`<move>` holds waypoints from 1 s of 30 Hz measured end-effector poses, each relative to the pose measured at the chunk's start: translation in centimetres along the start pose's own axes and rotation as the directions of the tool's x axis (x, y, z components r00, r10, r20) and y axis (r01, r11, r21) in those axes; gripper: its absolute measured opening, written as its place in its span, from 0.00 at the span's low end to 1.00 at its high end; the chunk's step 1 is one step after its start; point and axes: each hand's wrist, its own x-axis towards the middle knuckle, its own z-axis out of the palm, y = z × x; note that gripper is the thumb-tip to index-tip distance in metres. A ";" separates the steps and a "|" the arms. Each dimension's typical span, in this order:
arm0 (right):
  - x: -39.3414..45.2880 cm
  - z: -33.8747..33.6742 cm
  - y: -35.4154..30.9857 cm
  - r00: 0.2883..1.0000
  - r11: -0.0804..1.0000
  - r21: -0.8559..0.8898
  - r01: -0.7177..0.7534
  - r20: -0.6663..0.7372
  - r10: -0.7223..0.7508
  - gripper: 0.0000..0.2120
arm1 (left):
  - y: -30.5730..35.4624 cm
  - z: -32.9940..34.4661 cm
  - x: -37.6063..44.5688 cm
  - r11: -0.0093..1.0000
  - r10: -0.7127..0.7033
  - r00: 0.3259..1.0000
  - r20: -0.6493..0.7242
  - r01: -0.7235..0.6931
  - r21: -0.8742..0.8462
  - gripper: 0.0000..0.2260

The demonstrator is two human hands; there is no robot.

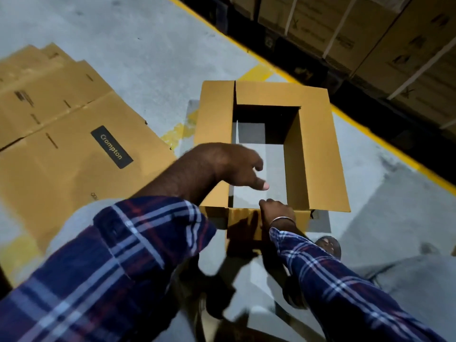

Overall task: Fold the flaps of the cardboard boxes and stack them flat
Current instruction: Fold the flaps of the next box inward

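Observation:
An open brown cardboard box [318, 154] stands on the concrete floor, bottomless, with the floor showing through it and its flaps spread outward. My right hand [276, 209] grips the box's near edge, fingers curled over the rim; a metal bangle is on that wrist. My left hand [232, 166] hovers over the box's near left corner with fingers relaxed, holding nothing. To the left lies a stack of flattened cardboard boxes [61, 134], the top one printed "Crompton".
Strapped cartons [370, 33] are stacked on pallets along the top right, behind a yellow floor line [370, 137]. My foot [329, 245] stands just below the box's near edge. Bare grey concrete lies at the upper left and right.

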 end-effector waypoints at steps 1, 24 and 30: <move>0.4 0.0 -0.3 1.000 1.000 0.020 -0.019 -0.010 0.019 0.15 | 0.1 -0.1 0.6 1.000 0.006 0.999 -0.040 -0.005 0.008 0.29; -1.3 5.5 -1.2 0.969 0.998 -0.001 0.070 0.237 -0.068 0.17 | -0.4 -1.4 2.2 0.994 0.050 0.998 -0.023 -0.047 0.097 0.31; -0.8 6.6 -0.8 0.873 0.989 -0.036 0.142 0.476 -0.108 0.26 | -0.4 -1.9 2.7 0.993 0.070 0.997 -0.025 -0.068 0.099 0.30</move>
